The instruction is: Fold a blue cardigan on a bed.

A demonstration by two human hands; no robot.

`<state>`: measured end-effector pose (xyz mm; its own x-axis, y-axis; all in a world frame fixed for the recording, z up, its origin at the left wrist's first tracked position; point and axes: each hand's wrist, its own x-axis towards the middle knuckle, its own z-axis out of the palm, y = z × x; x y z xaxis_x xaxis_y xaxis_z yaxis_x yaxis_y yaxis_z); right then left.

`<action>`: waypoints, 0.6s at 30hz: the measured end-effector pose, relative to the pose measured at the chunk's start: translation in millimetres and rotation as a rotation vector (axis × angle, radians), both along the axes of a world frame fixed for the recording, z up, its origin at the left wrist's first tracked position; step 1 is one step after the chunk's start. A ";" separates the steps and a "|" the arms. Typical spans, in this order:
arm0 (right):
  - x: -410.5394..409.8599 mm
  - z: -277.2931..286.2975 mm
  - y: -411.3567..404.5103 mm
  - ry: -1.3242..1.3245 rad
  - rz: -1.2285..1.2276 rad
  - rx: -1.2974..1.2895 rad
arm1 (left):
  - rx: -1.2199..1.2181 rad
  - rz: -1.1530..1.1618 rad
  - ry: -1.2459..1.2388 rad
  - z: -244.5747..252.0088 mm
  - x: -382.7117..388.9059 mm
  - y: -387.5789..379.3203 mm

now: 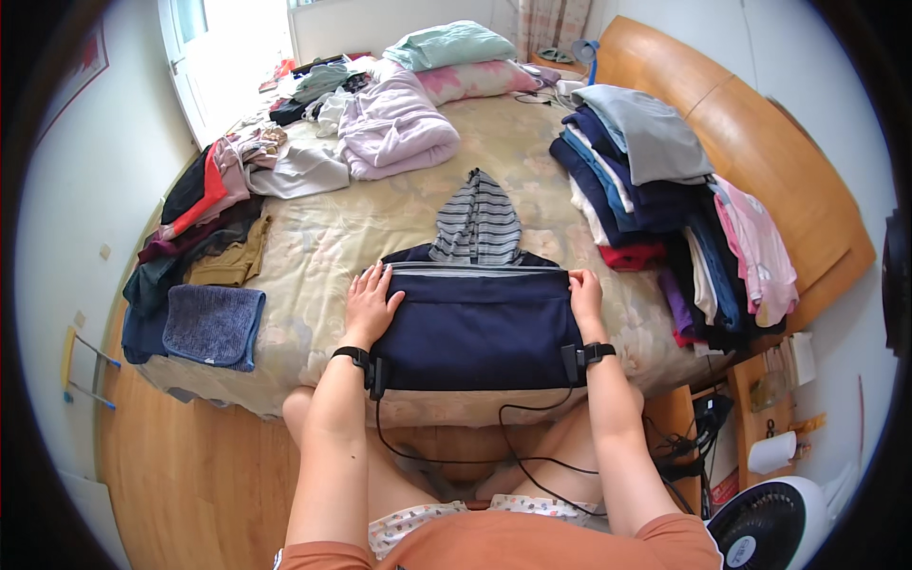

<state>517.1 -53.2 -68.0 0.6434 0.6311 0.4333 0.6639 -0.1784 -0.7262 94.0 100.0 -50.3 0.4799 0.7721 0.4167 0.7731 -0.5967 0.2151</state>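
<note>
A navy hoodie (474, 338) lies folded on the bed in front of me, with a striped grey band along its upper fold. Its grey-and-black striped hood (476, 221) points away from me. My left hand (370, 303) rests flat on the upper left corner, fingers spread. At the upper right corner, my right hand (586, 303) has its fingers curled against the edge of the fabric; the fingertips are partly hidden. Each wrist wears a black strap with a small device, and a black cable (434, 459) runs from them across my lap.
Folded clothes (620, 178) are stacked at the right by a wooden headboard (748, 128). More clothes (206, 206) and a blue-grey folded cloth (214, 324) line the left. A lilac quilt (399, 121) and pillows (456, 46) lie beyond. A fan (769, 531) stands at lower right.
</note>
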 end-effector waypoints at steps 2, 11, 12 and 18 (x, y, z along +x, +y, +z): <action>-11.6 4.7 6.3 0.058 0.002 -0.007 | 0.005 0.010 -0.004 -0.3 -8.2 -0.3; -22.3 4.0 -3.0 -0.185 0.040 0.105 | 0.009 0.011 -0.001 1.2 -9.3 -0.8; -23.2 5.4 -3.0 -0.162 0.037 0.073 | 0.009 0.010 -0.004 1.1 -9.1 -1.2; -25.5 10.5 -1.7 -0.130 0.043 0.010 | 0.011 0.010 -0.001 0.9 -8.6 -0.1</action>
<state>491.5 -54.9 -57.5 0.5538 0.6521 0.5177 0.7596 -0.1411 -0.6349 85.4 99.9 -49.4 0.4719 0.7721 0.4256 0.7789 -0.5913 0.2091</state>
